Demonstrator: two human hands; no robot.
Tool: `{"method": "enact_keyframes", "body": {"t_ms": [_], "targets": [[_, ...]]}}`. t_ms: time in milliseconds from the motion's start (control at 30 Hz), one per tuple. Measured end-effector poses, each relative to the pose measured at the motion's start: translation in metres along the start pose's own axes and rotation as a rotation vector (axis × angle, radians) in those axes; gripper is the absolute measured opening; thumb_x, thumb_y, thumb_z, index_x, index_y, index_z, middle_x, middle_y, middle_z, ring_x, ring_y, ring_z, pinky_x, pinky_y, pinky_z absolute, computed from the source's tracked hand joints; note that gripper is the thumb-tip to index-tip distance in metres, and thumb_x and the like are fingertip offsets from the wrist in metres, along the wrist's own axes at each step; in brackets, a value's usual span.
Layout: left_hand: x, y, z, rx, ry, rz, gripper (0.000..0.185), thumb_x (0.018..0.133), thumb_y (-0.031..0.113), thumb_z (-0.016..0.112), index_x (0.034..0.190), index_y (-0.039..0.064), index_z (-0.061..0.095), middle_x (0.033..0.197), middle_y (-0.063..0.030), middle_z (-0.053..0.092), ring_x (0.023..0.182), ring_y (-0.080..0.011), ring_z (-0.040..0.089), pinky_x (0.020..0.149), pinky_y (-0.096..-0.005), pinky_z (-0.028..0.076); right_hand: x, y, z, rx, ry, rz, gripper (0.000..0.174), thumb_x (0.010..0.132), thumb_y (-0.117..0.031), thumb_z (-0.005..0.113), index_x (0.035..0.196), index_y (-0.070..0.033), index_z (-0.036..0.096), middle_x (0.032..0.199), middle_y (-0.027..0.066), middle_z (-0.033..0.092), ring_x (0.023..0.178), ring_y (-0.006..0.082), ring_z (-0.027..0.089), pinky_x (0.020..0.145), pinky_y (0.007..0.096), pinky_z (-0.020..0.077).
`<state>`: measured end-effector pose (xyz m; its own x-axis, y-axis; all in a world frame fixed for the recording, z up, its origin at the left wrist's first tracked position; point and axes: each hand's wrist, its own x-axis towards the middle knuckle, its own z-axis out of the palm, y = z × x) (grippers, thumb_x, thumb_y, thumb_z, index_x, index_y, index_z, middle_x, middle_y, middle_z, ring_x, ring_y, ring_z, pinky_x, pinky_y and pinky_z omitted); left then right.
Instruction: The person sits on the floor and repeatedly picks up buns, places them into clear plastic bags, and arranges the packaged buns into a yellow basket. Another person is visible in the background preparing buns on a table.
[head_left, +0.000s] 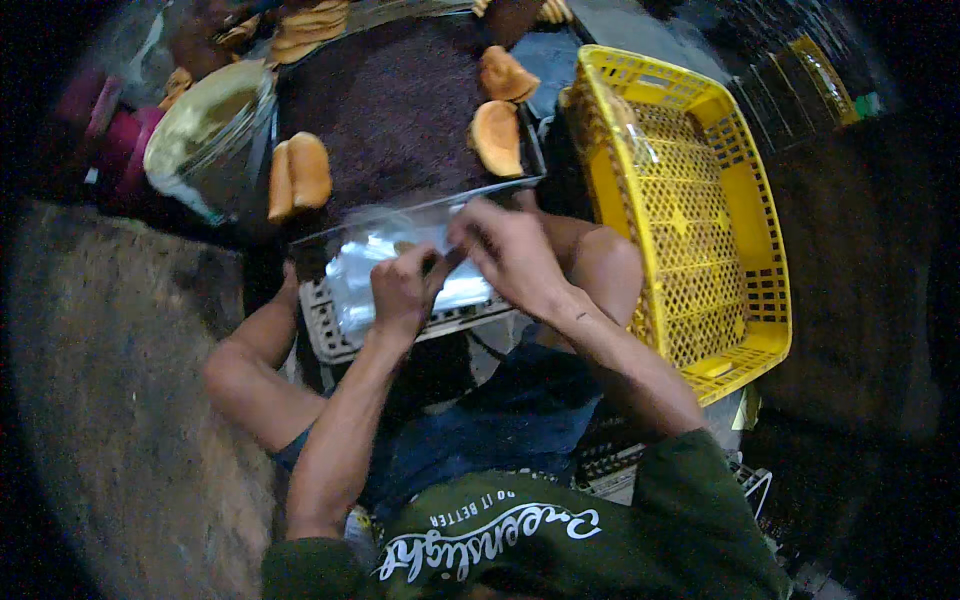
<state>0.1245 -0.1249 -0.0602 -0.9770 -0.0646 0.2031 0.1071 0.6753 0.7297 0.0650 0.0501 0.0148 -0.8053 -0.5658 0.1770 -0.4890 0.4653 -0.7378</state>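
Note:
My left hand (405, 289) is over a stack of clear plastic bags (352, 289), its fingers curled. Close beside it, my right hand (510, 247) is bent down with its fingertips towards the left hand. Both hands are blurred, and whether a bag is pinched between them cannot be made out. The bags lie on an upturned-looking pale plastic crate (322, 330) between my knees. Just beyond stands a wide tray of dark, crumbly filling (397, 112). Split bread buns (300, 172) rest at its left edge, and another bun (496, 139) lies at its right edge.
A yellow perforated plastic crate (769, 247) stands tilted by my right knee. Left of the tray is a round container with a pale lining (210, 135). More stacked buns (311, 30) are at the far edge, where another person's arm (514, 19) reaches in.

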Motion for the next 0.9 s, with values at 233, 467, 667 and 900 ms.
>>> {"method": "enact_keyframes", "body": {"t_ms": [233, 467, 667, 900], "targets": [[0.028, -0.030, -0.029, -1.361, 0.377, -0.604, 0.042, 0.092, 0.041, 0.068, 0.091, -0.002, 0.068, 0.078, -0.0068, 0.067, 0.067, -0.0177, 0.064, 0.062, -0.0299, 0.052, -0.006, 0.001, 0.033, 0.943, 0.438, 0.572, 0.016, 0.098, -0.015, 0.058, 0.102, 0.001, 0.055, 0.095, 0.0102, 0.063, 0.073, 0.0193, 0.069, 0.058, 0.0264, 0.0554], [0.006, -0.101, -0.180, -0.485, 1.203, -0.574, 0.050, 0.086, 0.044, 0.073, 0.100, -0.004, 0.065, 0.091, -0.0096, 0.068, 0.078, -0.0172, 0.062, 0.066, -0.0344, 0.050, 0.107, -0.036, 0.147, 0.351, 0.191, 0.185, 0.047, 0.092, -0.046, 0.063, 0.093, 0.001, 0.064, 0.078, 0.0116, 0.067, 0.069, 0.0265, 0.065, 0.075, 0.0419, 0.0540], [0.007, -0.123, -0.198, -1.211, 1.102, -0.661, 0.059, 0.096, 0.062, 0.045, 0.110, 0.007, 0.059, 0.107, -0.0143, 0.070, 0.070, -0.0206, 0.062, 0.056, -0.0290, 0.051, 0.164, 0.010, 0.209, -0.311, 0.338, 0.045, 0.054, 0.086, -0.039, 0.069, 0.132, -0.012, 0.056, 0.124, 0.0161, 0.062, 0.129, 0.0428, 0.045, 0.109, 0.0631, 0.0275], [0.029, -0.120, -0.172, -1.077, 0.879, -0.349, 0.053, 0.098, 0.059, 0.044, 0.073, 0.013, 0.041, 0.100, -0.0176, 0.069, 0.079, -0.0241, 0.067, 0.069, -0.0318, 0.054, 0.086, -0.010, 0.002, 0.473, 0.239, 0.244, 0.043, 0.089, -0.024, 0.067, 0.124, 0.001, 0.063, 0.108, 0.0130, 0.068, 0.094, 0.0192, 0.065, 0.081, 0.0321, 0.0522]]}}
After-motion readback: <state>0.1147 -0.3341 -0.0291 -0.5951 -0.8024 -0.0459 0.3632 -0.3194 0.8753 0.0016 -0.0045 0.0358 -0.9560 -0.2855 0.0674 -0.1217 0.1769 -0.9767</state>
